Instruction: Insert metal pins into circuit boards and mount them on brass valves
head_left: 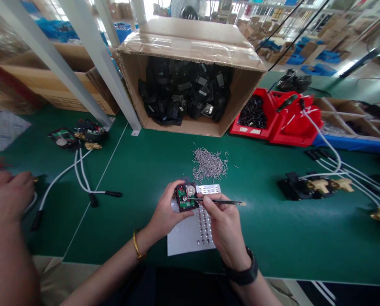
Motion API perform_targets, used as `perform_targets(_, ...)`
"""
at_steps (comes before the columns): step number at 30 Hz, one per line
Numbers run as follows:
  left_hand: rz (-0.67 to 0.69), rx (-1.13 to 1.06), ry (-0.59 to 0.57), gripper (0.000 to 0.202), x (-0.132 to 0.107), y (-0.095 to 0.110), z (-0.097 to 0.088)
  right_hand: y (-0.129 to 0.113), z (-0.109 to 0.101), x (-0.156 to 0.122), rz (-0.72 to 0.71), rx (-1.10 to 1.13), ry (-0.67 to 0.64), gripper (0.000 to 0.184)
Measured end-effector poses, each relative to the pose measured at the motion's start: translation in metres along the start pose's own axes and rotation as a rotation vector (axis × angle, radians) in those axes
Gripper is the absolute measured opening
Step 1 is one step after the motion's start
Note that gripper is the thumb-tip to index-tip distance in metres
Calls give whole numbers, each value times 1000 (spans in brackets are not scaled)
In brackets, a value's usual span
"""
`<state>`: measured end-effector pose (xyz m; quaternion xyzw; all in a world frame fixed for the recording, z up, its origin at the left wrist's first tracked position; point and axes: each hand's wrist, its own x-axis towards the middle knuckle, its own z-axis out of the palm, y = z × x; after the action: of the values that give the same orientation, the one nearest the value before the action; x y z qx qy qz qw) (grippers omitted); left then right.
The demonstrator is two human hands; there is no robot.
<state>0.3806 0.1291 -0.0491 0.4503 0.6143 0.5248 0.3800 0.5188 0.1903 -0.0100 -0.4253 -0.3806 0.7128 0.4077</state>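
Observation:
My left hand (pixel 166 209) grips a small black housing with a green circuit board (pixel 182 204) inside, its open face turned up. Round metal parts and a red wire show on the board. Between the fingers of my right hand (pixel 223 219) are thin black tweezers (pixel 222 201), their tip reaching over the board. Whether the tip touches it, I cannot tell. Beneath both hands lies a white sheet (pixel 180 240) with rows of shiny round metal pieces (pixel 204 229). Just beyond is a pile of small screws (pixel 209 163).
A cardboard box (pixel 190 42) of black housings stands at the back. Red bins (pixel 253 131) and a divided tray (pixel 352 114) are back right. Cabled assemblies with brass fittings (pixel 319 185) lie right, others left (pixel 92 131). Another person's hand (pixel 9 195) is at far left.

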Motion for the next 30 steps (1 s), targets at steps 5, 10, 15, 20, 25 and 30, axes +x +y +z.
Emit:
perform_targets(5, -6, -3, -2, 73, 0, 1, 0, -1, 1, -1, -15, -20, 9, 13)
perform_targets(10, -4, 5, 0, 73, 0, 2, 0, -2, 2, -1, -23, -46, 11, 13)
perform_targets(15, 12, 19, -1, 72, 1, 3, -1, -2, 1, 1, -19, -45, 6, 15)
perform_targets(20, 26, 50, 9, 72, 0, 3, -1, -1, 0, 1, -18, -65, 11, 16)
perform_targets(25, 13, 62, 7, 74, 0, 2, 0, 0, -1, 2, -15, -79, 15, 16)
perform_targets(30, 62, 125, 17, 69, 1, 4, -2, -1, -1, 3, -23, -76, 10, 15)
